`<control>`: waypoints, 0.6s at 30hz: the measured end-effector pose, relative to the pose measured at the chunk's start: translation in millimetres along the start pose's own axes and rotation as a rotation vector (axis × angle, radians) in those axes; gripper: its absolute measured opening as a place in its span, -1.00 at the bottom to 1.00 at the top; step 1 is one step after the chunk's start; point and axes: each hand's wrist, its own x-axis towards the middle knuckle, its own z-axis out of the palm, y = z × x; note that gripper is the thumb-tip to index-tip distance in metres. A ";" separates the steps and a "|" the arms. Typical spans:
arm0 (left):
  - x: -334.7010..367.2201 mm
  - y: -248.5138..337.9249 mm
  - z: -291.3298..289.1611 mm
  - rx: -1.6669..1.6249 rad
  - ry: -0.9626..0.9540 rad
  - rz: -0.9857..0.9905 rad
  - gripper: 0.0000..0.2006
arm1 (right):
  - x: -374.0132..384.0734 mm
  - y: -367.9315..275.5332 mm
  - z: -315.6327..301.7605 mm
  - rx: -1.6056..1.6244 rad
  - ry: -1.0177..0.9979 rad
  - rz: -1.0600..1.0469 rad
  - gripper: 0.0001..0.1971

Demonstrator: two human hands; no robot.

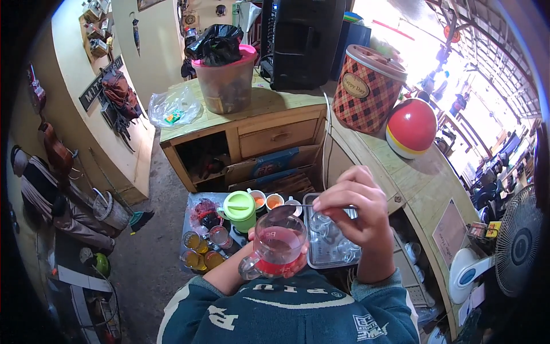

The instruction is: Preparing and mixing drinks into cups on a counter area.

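Observation:
My left hand (pixel 299 265) is wrapped round a clear glass mug (pixel 279 252) that holds pink-red liquid. My right hand (pixel 358 206) pinches the thin handle of a spoon (pixel 281 214), whose bowl is at the mug's rim; whether it dips into the liquid I cannot tell. Beyond the mug stands a lidded lime-green pitcher (pixel 239 209), with several glass mugs of amber drink (pixel 197 261) to its left and near side. White cups with orange contents (pixel 275 202) stand to its right. A silver tray (pixel 314 261) under my right hand bears upturned-looking clear glassware (pixel 346 250).
A wooden counter (pixel 286 102) curves round the far and right sides, bearing a pink-rimmed bucket (pixel 226 86), a black speaker (pixel 298 46), a plaid canister (pixel 366 94) and a red ball-shaped container (pixel 411 123). A fan (pixel 513 241) stands at the right. Plastic bags lie at the counter's left.

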 end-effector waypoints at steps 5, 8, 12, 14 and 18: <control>-1.2 -4.8 0.6 -0.096 0.035 0.105 0.06 | -4.1 5.0 24.5 0.146 -0.208 0.013 -0.84; -1.8 1.1 1.3 -0.059 0.003 0.027 0.05 | -3.6 8.8 0.0 0.042 0.032 0.016 -0.84; -12.7 9.0 4.7 0.024 0.141 -0.048 0.07 | -8.4 7.9 21.5 0.206 -0.228 0.066 -0.83; -22.8 18.8 5.3 0.294 0.281 -0.017 0.09 | -11.2 5.8 9.5 0.221 -0.098 0.138 -0.85; -15.2 34.9 34.9 0.752 0.628 -0.120 0.02 | -19.3 -5.1 10.1 0.131 -0.051 0.145 -0.84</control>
